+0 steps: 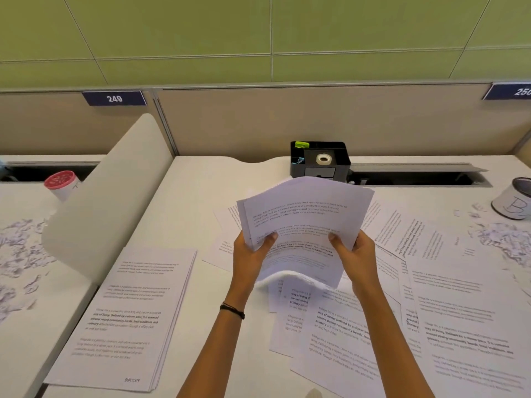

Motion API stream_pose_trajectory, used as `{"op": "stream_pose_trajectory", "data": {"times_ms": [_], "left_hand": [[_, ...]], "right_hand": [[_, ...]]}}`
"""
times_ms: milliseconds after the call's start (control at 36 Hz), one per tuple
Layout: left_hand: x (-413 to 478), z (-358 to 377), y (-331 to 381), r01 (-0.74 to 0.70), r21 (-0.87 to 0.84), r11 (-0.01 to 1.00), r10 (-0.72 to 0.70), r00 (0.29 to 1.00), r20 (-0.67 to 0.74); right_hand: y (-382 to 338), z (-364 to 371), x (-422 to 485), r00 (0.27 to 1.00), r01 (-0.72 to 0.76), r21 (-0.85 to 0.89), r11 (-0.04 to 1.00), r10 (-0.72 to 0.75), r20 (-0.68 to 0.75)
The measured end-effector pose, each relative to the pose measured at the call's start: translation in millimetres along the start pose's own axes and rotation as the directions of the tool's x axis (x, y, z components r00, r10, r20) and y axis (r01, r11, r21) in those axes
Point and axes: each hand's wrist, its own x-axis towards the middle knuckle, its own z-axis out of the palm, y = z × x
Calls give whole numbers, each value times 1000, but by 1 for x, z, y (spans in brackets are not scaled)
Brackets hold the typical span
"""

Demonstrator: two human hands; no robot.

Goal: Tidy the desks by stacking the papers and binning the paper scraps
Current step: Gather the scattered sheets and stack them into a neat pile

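Note:
I hold a sheaf of printed papers above the middle of the desk, its lower edge sagging. My left hand grips its left side and my right hand grips its right side, thumbs on top. A neat stack of papers lies flat at the left of this desk. Several loose printed sheets lie scattered and overlapping under my arms and to the right. Paper scraps are heaped at the far right, and more scraps cover the neighbouring desk on the left.
A curved white divider separates the two desks. A black desk organiser with a tape roll stands at the back. A grey tin stands at the right edge, and a red-lidded container sits on the left desk.

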Motion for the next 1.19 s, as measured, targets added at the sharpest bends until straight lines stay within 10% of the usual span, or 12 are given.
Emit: {"op": "stream_pose_trajectory", "data": {"times_ms": [1194], "left_hand": [[7, -64, -12, 10, 84, 996, -8, 1000, -24]], "right_hand": [[23, 27, -4, 989, -19, -77, 997, 30, 142]]}}
